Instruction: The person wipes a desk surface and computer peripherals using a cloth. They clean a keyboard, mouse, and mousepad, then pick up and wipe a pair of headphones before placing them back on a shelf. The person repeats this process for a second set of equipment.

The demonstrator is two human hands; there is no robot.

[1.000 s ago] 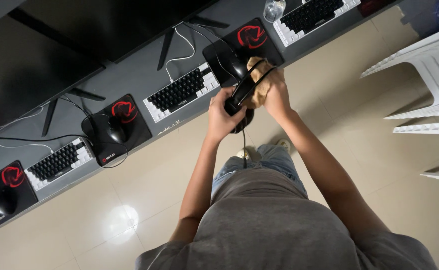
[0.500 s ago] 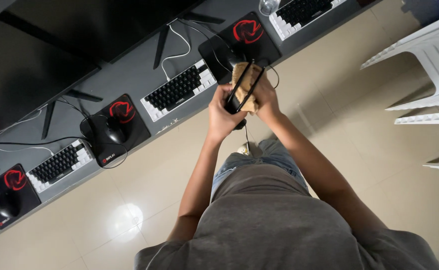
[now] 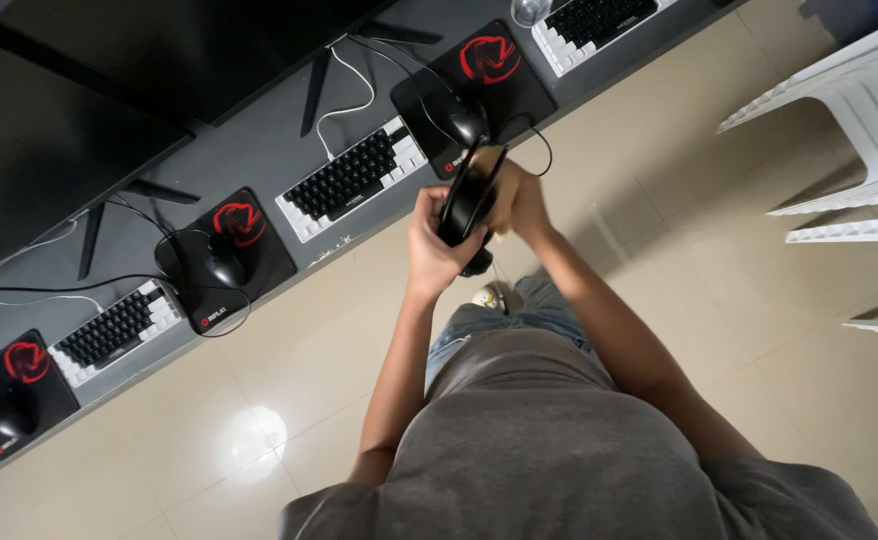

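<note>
I stand at a long dark grey desk [image 3: 259,150] and hold a black headset [image 3: 467,196] in front of me, above the floor at the desk's edge. My left hand [image 3: 432,248] grips its lower part from the left. My right hand [image 3: 526,200] presses a tan cloth [image 3: 504,180] against the headset's right side. A thin black cable runs from the headset back to the desk. Just beyond my hands lie a black mouse [image 3: 467,120] on a black and red mouse pad [image 3: 479,65] and a black and white keyboard [image 3: 354,178].
More keyboards, mice and mouse pads [image 3: 224,255] line the desk to the left, under dark monitors [image 3: 79,120]. White plastic chairs [image 3: 849,110] are stacked at the right. The floor is beige tile; my shoe [image 3: 489,295] shows below my hands.
The headset has turned more edge-on in my hands, and the cloth has shifted along its side. Both hands stay together in front of the same mouse pad.
</note>
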